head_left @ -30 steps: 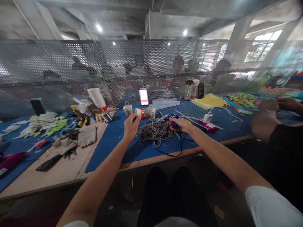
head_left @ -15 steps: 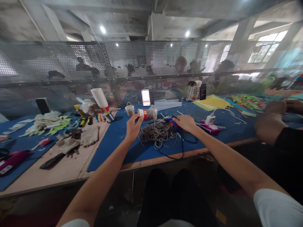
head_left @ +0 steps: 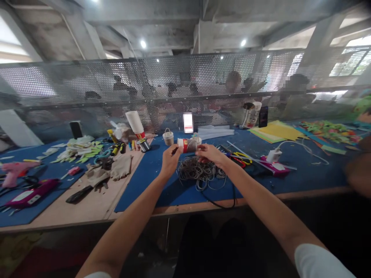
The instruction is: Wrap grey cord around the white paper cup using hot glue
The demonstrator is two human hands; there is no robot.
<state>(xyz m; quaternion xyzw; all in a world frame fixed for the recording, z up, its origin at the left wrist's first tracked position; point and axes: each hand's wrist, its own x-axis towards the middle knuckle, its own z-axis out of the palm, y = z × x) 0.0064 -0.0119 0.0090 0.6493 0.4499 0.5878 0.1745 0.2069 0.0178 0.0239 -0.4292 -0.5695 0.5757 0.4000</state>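
My left hand [head_left: 170,159] pinches the left end of a red-and-white paper cup [head_left: 184,145] that lies on its side in the air. Grey cord [head_left: 191,145] is wound around the cup toward its right end. At that right end is my right hand [head_left: 213,154], its fingers bent and closed together against the cup. What lies between those fingertips is too small to make out. Below both hands a loose tangle of grey cord [head_left: 199,172] rests on the blue table mat. A small cup with a handle [head_left: 168,137], covered in pale cord, stands just behind my left hand.
Tools with yellow and red handles [head_left: 242,157] lie right of the tangle, near a white charger plug [head_left: 274,155]. At the left are stacked paper cups [head_left: 135,122], work gloves [head_left: 121,167] and a pink glue gun [head_left: 19,172]. A perforated screen [head_left: 162,85] closes the back.
My right hand has let go of the blue tool by the tangle and moved to the cup's right end. The left hand still holds the cup. The view has turned somewhat left.
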